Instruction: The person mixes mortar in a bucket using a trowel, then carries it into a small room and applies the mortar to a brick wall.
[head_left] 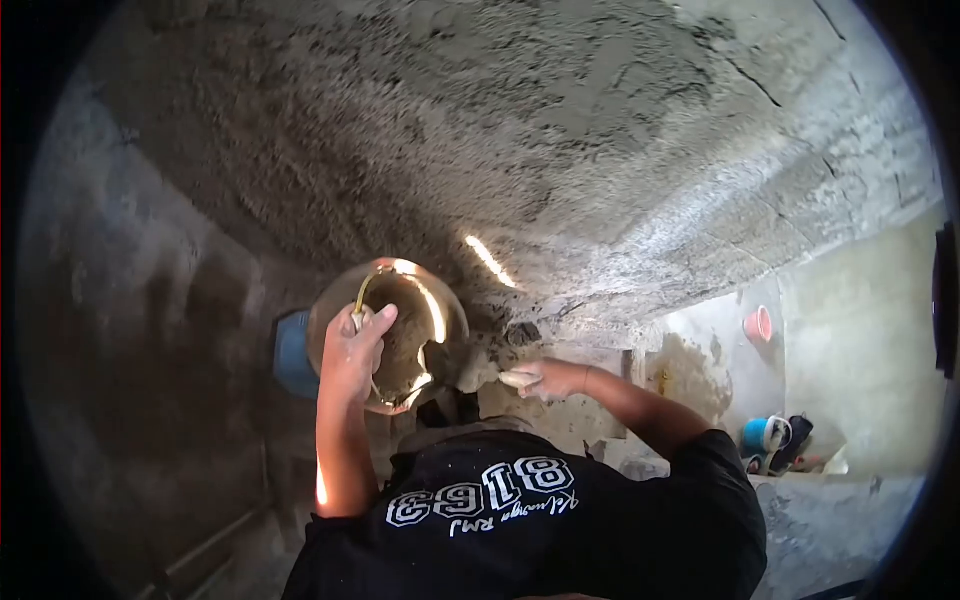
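My left hand point(355, 355) is closed around the carrying handle point(364, 284) of a round bucket point(455, 315). Grey-brown mortar point(400, 330) lies inside the bucket, and a band of sunlight crosses it. In my right hand point(556, 379) is a trowel point(518, 379), gripped by its pale handle. The trowel's blade points left and overlaps the bucket's right rim in this view. Ahead of both hands rises a rough wall point(480, 150) with wet-looking grey plaster spread over its upper part.
A blue container point(293, 353) stands behind the bucket on the left. Far off to the right are a pink bucket point(758, 324) and a blue pail point(757, 433) beside dark items. Darker walls close in on the left side. A ledge point(840, 500) runs at the lower right.
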